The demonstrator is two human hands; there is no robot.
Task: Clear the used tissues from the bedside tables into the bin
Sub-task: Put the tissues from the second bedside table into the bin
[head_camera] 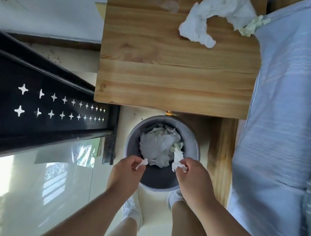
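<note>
A round grey bin (193, 142) stands on the floor just in front of the wooden bedside table (175, 76); crumpled white tissues (158, 145) fill its bottom. Both my hands hover over the bin's near rim. My left hand (127, 171) pinches a small white tissue scrap (143, 162). My right hand (195, 177) pinches a larger crumpled tissue (177, 159) that hangs over the bin. On the table's far right corner lies a big wad of white and pale green tissues (220, 13).
A bed with pale blue bedding (293, 119) runs along the right, its wooden frame (220, 158) beside the bin. A black metal frame with star cut-outs (40, 103) stands at the left. My white shoes (133, 209) are on the glossy floor below the bin.
</note>
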